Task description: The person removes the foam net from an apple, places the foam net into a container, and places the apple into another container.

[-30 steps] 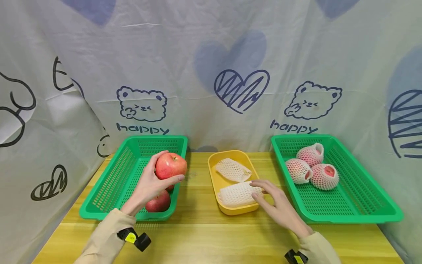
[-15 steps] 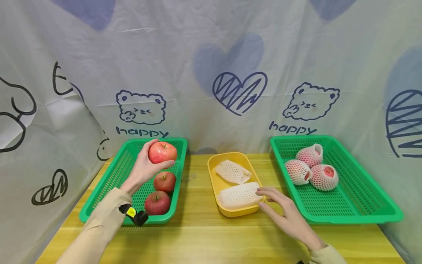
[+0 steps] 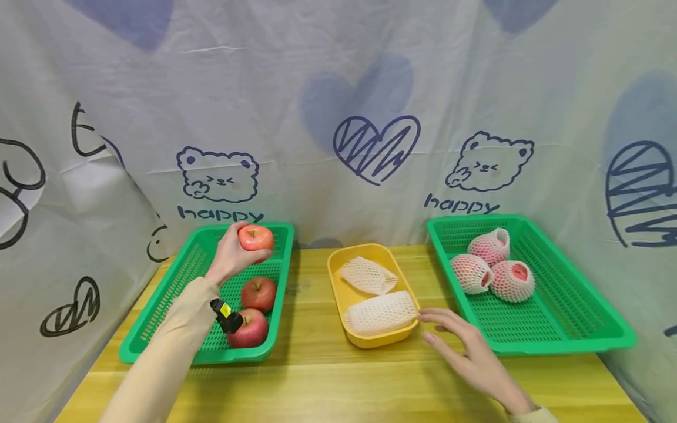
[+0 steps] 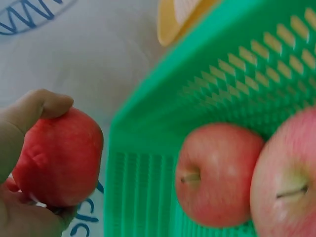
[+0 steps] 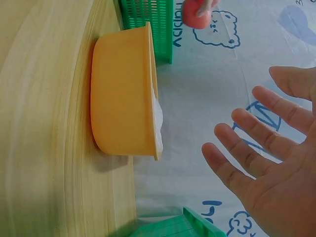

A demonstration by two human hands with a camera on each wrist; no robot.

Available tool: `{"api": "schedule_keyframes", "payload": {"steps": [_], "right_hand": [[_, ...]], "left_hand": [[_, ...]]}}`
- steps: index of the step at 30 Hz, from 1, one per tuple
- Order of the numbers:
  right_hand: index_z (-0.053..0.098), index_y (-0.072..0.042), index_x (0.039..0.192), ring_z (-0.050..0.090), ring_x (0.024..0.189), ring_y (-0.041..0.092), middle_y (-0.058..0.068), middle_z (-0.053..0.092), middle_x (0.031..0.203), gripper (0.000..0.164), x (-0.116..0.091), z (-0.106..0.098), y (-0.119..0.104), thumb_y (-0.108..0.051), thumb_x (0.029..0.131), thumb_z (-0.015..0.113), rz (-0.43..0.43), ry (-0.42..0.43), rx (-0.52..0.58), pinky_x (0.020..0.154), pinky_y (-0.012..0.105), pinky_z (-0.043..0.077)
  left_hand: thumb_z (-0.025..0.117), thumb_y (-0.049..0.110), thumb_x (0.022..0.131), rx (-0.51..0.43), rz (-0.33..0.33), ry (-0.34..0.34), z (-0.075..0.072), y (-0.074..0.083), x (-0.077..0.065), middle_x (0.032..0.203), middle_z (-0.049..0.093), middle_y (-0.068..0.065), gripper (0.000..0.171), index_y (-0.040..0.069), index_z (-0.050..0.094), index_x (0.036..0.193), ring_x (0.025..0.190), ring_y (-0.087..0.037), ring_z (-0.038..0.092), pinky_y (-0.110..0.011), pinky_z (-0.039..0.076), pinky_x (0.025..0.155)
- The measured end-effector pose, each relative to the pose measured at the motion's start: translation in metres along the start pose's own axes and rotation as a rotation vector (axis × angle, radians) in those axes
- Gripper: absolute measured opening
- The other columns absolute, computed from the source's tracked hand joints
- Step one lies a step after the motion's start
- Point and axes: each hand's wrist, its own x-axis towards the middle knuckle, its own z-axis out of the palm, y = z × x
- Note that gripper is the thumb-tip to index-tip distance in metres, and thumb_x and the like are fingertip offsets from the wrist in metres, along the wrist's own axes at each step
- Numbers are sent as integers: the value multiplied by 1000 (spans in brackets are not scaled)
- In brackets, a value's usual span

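My left hand [image 3: 230, 256] grips a red apple [image 3: 256, 238] above the far part of the left green basket [image 3: 285, 276]; the left wrist view shows thumb and fingers around that apple [image 4: 61, 158]. Two more apples lie in this basket, one farther back [image 3: 258, 294] and one nearer [image 3: 251, 330], partly behind the wrist camera. My right hand [image 3: 473, 358] is held with fingers spread, beside the near right corner of a yellow tub [image 3: 338, 294]. Inside the tub lie white foam net sleeves, a crumpled one [image 3: 368, 275] and a flatter one [image 3: 382, 312]. Nothing is in the right hand [image 5: 276, 163].
At the right stands a second green basket [image 3: 555, 329] with three net-wrapped fruits [image 3: 513, 281] in it. Everything rests on a wooden table [image 3: 317, 382]. A printed white cloth [image 3: 296, 88] hangs behind the baskets.
My left hand has carried the apple left and away from me, from over the basket's right rim to above its far part. The right hand has drawn back from the tub toward the near right.
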Motion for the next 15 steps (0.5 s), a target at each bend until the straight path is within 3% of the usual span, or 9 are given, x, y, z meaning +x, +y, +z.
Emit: {"api": "schedule_keyframes", "payload": {"steps": [5,11,15], "right_hand": [[68,-20,123,58,119,-1,6,68,127,34,-4,-2,0,-2,94,66,-8,4,9,92,18,52],[67,-22,124,60,118,1,2,67,127,36,-7,-4,-2,-1,94,66,-26,2,11,92,19,52],[67,-22,125,59,118,1,-1,67,128,36,-8,-6,-3,-2,95,65,-18,-6,7,92,20,53]], "left_hand": [[77,26,81,98,0,2,10,-8,13,138,41,-34,88,-7,31,148,121,-44,47,-57,45,100],[76,28,81,166,-61,-36,20,-17,20,133,40,-35,87,-9,31,145,117,-45,46,-57,46,98],[76,29,82,226,-49,-52,26,-26,23,131,44,-38,90,-15,29,145,116,-48,46,-57,39,103]]}}
